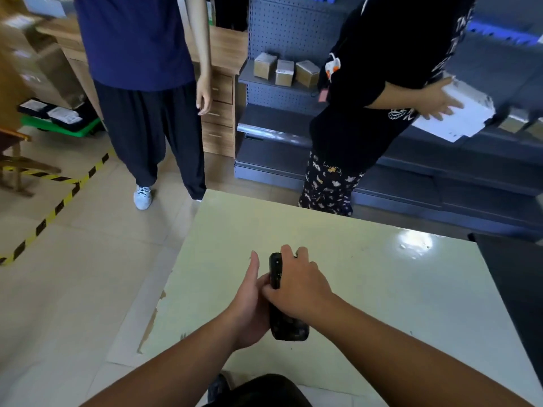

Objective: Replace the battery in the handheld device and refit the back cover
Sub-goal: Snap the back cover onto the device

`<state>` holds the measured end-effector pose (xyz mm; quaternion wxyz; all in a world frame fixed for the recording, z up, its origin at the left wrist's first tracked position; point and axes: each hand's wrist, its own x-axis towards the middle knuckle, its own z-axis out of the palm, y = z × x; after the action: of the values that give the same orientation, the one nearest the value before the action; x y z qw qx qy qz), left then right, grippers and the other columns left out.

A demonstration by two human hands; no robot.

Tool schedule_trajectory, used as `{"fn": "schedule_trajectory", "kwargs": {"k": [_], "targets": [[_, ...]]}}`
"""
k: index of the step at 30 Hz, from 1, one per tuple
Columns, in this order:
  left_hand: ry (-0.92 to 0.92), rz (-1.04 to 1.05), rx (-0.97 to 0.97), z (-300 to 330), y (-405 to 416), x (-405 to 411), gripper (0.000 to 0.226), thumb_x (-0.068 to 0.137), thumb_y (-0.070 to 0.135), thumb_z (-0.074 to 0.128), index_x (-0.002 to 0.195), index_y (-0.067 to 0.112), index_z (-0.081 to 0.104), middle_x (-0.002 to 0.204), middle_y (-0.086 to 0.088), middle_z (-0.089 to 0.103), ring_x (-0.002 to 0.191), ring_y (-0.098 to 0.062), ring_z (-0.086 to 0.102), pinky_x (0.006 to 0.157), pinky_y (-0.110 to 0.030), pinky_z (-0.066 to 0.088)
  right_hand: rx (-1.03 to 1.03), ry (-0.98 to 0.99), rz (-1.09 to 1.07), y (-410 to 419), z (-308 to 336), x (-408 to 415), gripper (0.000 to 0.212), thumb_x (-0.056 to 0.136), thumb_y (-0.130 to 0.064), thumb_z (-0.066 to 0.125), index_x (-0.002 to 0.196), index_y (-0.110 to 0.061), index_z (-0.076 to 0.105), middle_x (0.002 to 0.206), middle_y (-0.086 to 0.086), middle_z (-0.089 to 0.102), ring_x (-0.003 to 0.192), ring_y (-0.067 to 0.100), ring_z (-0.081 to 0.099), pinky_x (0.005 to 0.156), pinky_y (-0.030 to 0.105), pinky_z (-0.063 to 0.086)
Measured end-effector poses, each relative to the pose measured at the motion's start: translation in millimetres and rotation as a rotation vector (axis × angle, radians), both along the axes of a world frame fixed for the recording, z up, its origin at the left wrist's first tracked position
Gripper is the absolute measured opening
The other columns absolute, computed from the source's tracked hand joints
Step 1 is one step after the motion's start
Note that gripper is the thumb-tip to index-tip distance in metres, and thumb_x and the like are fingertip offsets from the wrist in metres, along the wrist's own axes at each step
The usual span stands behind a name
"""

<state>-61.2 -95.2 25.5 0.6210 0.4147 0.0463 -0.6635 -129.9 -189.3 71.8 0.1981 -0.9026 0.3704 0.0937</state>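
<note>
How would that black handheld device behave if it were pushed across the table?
The handheld device looks rigid and blocky, so it would probably slide, not roll. The pale table looks glossy, so it might skid easily. The left hand and right hand both grip it.

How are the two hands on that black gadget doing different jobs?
The left hand cups the handheld device from its left side, thumb pointing up and away; the right hand lies over the top, covering its middle. The left hand's fingers are hidden underneath; the right hand's fingers curl over the far end. Both are bare and grip the same device above the pale table.
</note>
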Motion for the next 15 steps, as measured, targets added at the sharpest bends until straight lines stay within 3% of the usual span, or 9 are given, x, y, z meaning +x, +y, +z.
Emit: {"fn": "schedule_trajectory", "kwargs": {"k": [3, 7, 12, 15], "targets": [[-0.436, -0.120, 0.169, -5, 1, 4, 0.073, 0.099, 0.073, 0.021, 0.126, 0.026, 0.070, 0.119, -0.002, 0.079, 0.112, -0.021, 0.073, 0.100, -0.048, 0.056, -0.003, 0.028, -0.008, -6, -10, 1, 0.063, 0.081, -0.053, 0.069, 0.128, -0.026, 0.037, 0.120, 0.005, 0.042, 0.101, 0.030, 0.054, 0.074, 0.038, 0.050], [-0.962, -0.175, 0.393, -36, 22, 20, 0.040, 0.108, 0.047, 0.038, 0.116, 0.022, 0.068, 0.108, 0.002, 0.075, 0.097, -0.017, 0.071, 0.099, -0.048, 0.053, -0.023, 0.099, 0.006, -7, -39, 6, 0.068, 0.082, -0.053, 0.068, 0.133, -0.024, 0.033, 0.125, 0.006, 0.040, 0.097, 0.026, 0.047, 0.071, 0.034, 0.045], [-1.205, -0.371, 0.505, -62, 46, 33, 0.023, 0.103, 0.045, 0.049, 0.119, 0.036, 0.063, 0.114, 0.020, 0.066, 0.096, 0.005, 0.061, 0.090, -0.032, 0.054, 0.009, 0.178, 0.014, -2, -94, 20, 0.065, 0.086, -0.047, 0.066, 0.135, -0.021, 0.035, 0.127, 0.007, 0.038, 0.101, 0.026, 0.047, 0.068, 0.031, 0.045], [-1.305, -0.399, 0.524, -74, 55, 35, 0.018, 0.103, 0.042, 0.050, 0.117, 0.038, 0.061, 0.111, 0.022, 0.063, 0.095, 0.005, 0.061, 0.089, -0.029, 0.053, 0.017, 0.219, 0.017, -1, -128, 29, 0.066, 0.088, -0.043, 0.066, 0.140, -0.021, 0.033, 0.134, 0.009, 0.037, 0.109, 0.027, 0.049, 0.072, 0.032, 0.050]]}}
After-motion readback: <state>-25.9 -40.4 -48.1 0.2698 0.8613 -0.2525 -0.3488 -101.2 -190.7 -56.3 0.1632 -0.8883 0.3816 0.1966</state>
